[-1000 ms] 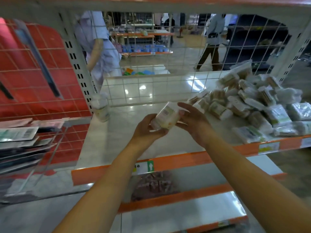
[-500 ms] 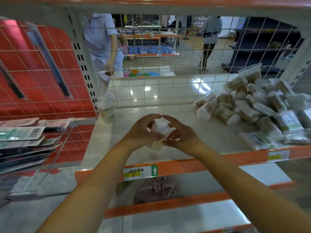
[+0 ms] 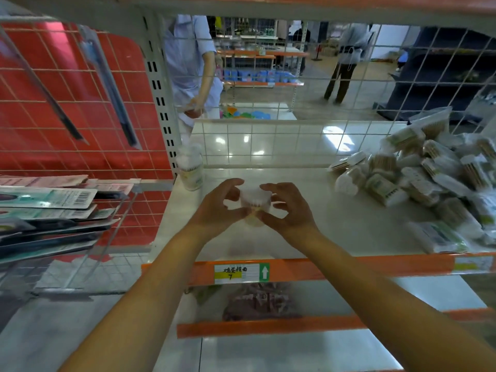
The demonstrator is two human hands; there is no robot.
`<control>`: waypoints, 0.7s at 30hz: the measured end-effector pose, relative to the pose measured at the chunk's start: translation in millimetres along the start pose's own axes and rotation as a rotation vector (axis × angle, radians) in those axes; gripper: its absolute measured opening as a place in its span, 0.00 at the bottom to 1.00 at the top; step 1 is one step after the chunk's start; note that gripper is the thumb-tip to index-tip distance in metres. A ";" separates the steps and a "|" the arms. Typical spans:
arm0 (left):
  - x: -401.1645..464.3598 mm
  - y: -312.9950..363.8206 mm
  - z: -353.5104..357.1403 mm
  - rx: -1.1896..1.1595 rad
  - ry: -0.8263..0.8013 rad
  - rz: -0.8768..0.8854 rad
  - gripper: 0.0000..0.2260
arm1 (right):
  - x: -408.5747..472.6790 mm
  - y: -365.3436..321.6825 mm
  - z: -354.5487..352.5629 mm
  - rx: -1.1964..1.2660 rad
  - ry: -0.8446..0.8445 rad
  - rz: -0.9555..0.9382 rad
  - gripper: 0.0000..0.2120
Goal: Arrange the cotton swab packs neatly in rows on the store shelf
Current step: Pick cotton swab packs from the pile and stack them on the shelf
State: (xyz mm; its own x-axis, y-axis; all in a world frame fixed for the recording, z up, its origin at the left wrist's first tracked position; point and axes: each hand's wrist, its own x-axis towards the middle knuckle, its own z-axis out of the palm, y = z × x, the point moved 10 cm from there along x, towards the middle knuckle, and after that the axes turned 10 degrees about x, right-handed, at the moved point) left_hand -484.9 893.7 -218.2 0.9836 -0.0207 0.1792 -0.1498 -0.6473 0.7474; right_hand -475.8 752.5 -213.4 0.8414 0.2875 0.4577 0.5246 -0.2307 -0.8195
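L hand [image 3: 217, 208] + R hand [image 3: 290, 210] pinch swab pack [image 3: 252, 202], fingers curled

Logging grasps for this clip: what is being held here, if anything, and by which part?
A round cotton swab pack, held upright over the shelf: left hand and right hand pinch its opposite sides with their fingers.

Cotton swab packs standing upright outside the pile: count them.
2. One upright pack stands at the shelf's back left corner by the post; the other pack is held between the left hand and right hand. The pile may hide more.
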 end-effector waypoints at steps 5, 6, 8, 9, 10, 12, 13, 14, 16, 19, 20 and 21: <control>-21.7 -60.1 -31.2 0.223 0.053 -0.189 0.17 | 19.6 -5.6 38.1 0.002 -0.006 -0.020 0.23; -25.8 -69.0 -34.7 0.283 0.040 -0.213 0.16 | 22.8 -6.1 48.2 -0.002 -0.014 -0.024 0.23; -33.7 -82.5 -39.0 0.384 0.001 -0.270 0.14 | 27.7 -7.2 68.7 0.001 -0.029 -0.026 0.23; -37.0 -87.8 -40.7 0.420 -0.010 -0.301 0.14 | 29.2 -7.9 79.5 -0.002 -0.036 -0.027 0.24; -39.5 -91.0 -42.7 0.455 -0.009 -0.322 0.14 | 30.6 -7.7 89.9 -0.013 -0.044 -0.025 0.24; -41.8 -92.1 -45.5 0.539 0.010 -0.318 0.14 | 32.5 -6.0 109.5 -0.039 -0.063 -0.017 0.24; -42.9 -91.3 -46.7 0.585 0.020 -0.301 0.13 | 33.5 -4.9 117.9 -0.045 -0.065 -0.013 0.24; -43.4 -89.9 -46.5 0.623 0.028 -0.281 0.13 | 35.1 -3.2 122.5 -0.047 -0.058 -0.009 0.24; -43.7 -88.6 -46.9 0.654 0.054 -0.253 0.12 | 40.6 -0.9 129.0 -0.051 -0.048 0.002 0.24; -41.7 -87.5 -49.2 0.672 0.094 -0.240 0.11 | 52.8 -2.1 138.2 -0.075 -0.057 0.025 0.23; -40.2 -86.1 -49.3 0.685 0.099 -0.231 0.11 | 57.6 -2.3 140.4 -0.085 -0.055 0.034 0.23; -38.7 -84.5 -49.3 0.704 0.100 -0.223 0.11 | 61.8 -2.5 143.1 -0.100 -0.055 0.042 0.23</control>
State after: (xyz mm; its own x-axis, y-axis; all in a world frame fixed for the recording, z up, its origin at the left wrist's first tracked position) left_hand -515.3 986.8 -256.7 0.9642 0.2156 0.1541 0.1849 -0.9639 0.1917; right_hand -443.7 903.9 -232.5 0.8560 0.3252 0.4020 0.5018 -0.3347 -0.7976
